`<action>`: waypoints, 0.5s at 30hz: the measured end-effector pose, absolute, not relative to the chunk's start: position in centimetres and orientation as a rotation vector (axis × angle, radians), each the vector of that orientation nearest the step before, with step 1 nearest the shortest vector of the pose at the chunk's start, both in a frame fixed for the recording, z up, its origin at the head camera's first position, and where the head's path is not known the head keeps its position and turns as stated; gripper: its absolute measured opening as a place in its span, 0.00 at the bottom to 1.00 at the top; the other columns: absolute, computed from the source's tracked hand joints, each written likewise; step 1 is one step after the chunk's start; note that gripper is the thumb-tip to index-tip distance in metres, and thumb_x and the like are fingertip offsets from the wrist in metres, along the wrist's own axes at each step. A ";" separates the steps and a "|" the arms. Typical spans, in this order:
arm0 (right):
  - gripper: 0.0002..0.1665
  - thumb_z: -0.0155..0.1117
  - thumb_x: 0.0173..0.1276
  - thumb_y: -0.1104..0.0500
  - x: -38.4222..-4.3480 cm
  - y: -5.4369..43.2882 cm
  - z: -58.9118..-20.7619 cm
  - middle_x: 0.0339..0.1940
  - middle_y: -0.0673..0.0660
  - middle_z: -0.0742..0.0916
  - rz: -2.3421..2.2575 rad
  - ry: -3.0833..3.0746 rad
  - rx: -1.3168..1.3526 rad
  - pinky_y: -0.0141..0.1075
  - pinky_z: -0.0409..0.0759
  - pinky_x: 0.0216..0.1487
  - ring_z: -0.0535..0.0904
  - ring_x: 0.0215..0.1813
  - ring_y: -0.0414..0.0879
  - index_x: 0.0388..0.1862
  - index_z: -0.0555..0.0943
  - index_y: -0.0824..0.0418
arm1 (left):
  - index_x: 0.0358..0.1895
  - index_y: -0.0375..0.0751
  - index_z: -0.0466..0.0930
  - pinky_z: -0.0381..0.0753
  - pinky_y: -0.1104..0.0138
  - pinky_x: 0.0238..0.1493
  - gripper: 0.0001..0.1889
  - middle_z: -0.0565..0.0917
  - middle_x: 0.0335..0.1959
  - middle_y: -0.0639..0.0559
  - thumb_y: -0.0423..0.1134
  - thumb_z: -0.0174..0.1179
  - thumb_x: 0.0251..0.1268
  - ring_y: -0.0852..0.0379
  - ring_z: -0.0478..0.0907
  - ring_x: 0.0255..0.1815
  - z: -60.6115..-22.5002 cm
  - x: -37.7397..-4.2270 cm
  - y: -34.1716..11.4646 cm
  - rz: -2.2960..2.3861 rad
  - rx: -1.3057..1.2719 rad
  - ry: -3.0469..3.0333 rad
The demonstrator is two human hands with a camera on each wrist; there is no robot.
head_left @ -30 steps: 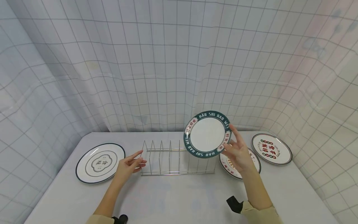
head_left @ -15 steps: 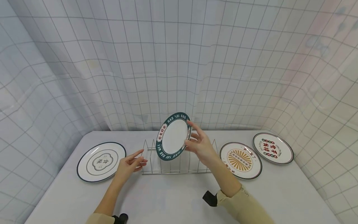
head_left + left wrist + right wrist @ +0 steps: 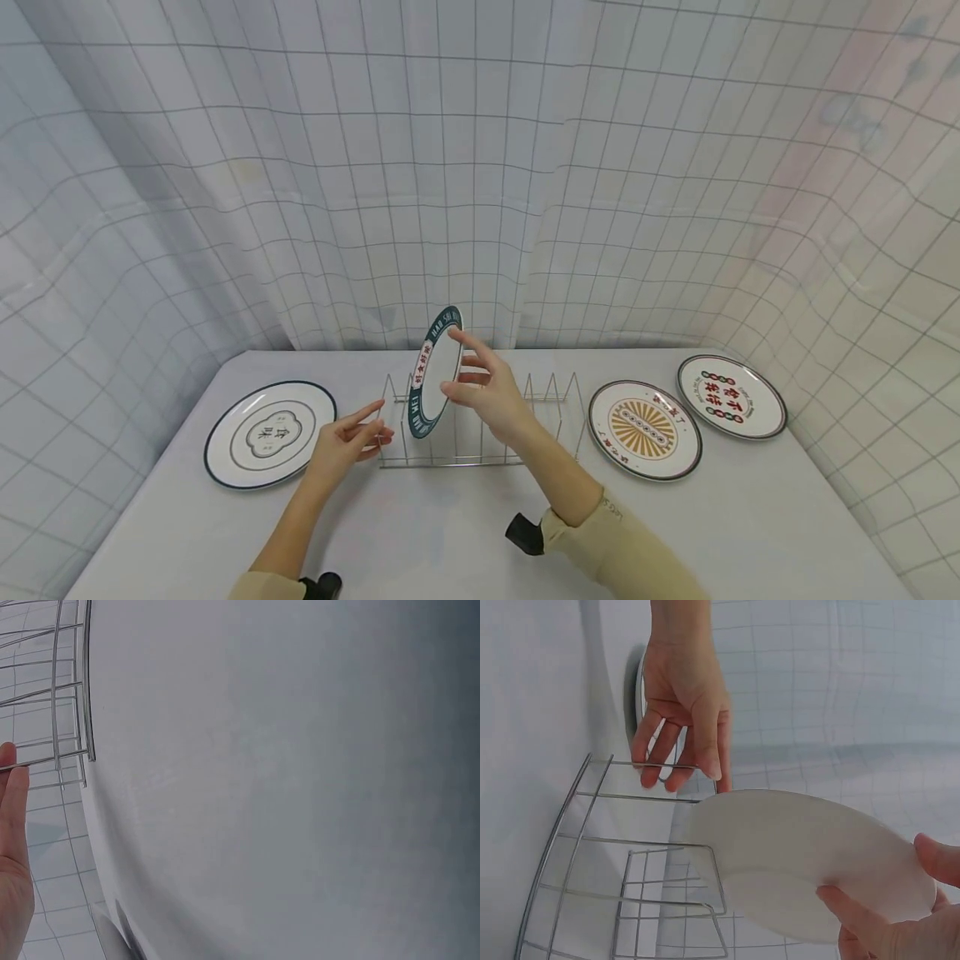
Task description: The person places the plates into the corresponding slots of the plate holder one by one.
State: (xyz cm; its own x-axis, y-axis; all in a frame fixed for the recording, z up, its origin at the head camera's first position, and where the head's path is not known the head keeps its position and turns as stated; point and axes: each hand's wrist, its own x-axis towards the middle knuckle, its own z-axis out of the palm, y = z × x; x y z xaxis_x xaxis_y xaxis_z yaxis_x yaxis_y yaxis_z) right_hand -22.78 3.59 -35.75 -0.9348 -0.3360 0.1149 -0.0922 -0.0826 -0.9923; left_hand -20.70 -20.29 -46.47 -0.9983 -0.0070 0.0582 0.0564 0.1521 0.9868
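Observation:
My right hand (image 3: 491, 398) pinches a plate with a green lettered rim (image 3: 442, 367) by its right edge. The plate is tilted nearly upright above the left part of a wire dish rack (image 3: 450, 465). In the right wrist view the white underside of the plate (image 3: 780, 855) faces the camera, its lower edge close to the rack's wires; whether they touch, I cannot tell. My left hand (image 3: 343, 446) holds the rack's left end wire between thumb and fingers, as the right wrist view also shows.
A white plate with a dark rim (image 3: 225, 446) lies left of the rack. To its right lie a plate with a yellow sunburst (image 3: 643, 429) and one with red characters (image 3: 731, 398). A grid-patterned curtain (image 3: 480, 208) surrounds the white table (image 3: 450, 533).
My right hand has carried the green-rimmed plate leftward from the rack's right side and turned it from facing me to nearly edge-on. The left hand stays on the rack.

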 end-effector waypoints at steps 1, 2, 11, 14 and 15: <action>0.40 0.65 0.57 0.70 -22.6 3.3 -35.8 0.55 0.62 0.68 -2.125 2.035 -0.480 0.39 0.82 0.43 0.71 0.47 0.50 0.65 0.67 0.43 | 0.62 0.34 0.67 0.83 0.64 0.39 0.25 0.84 0.34 0.39 0.40 0.57 0.63 0.59 0.83 0.34 -46.5 -20.7 -20.3 -2.012 -0.053 -2.345; 0.39 0.65 0.57 0.68 -22.5 3.1 -36.0 0.55 0.62 0.69 -2.099 2.077 -0.492 0.38 0.82 0.43 0.70 0.47 0.50 0.65 0.67 0.42 | 0.62 0.34 0.67 0.83 0.64 0.39 0.25 0.84 0.34 0.39 0.40 0.57 0.64 0.59 0.83 0.34 -46.5 -20.7 -20.3 -2.008 -0.057 -2.347; 0.34 0.67 0.57 0.58 -21.5 0.6 -37.8 0.55 0.58 0.70 -1.952 2.343 -0.499 0.37 0.79 0.39 0.72 0.49 0.51 0.62 0.70 0.37 | 0.61 0.33 0.68 0.83 0.64 0.38 0.24 0.83 0.37 0.37 0.39 0.57 0.64 0.62 0.81 0.34 -46.7 -20.8 -20.4 -1.982 -0.093 -2.341; 0.33 0.67 0.57 0.58 -21.4 0.1 -38.7 0.54 0.59 0.70 -1.934 2.356 -0.483 0.36 0.79 0.38 0.72 0.49 0.51 0.62 0.70 0.38 | 0.61 0.32 0.69 0.83 0.64 0.38 0.24 0.83 0.36 0.39 0.38 0.57 0.63 0.63 0.81 0.34 -46.9 -20.9 -20.5 -1.970 -0.103 -2.339; 0.33 0.67 0.57 0.58 -21.3 -0.1 -39.0 0.53 0.59 0.70 -1.930 2.358 -0.481 0.36 0.79 0.38 0.72 0.49 0.51 0.62 0.71 0.39 | 0.60 0.32 0.69 0.83 0.64 0.38 0.23 0.83 0.35 0.41 0.38 0.57 0.63 0.63 0.81 0.33 -46.9 -20.9 -20.5 -1.967 -0.110 -2.337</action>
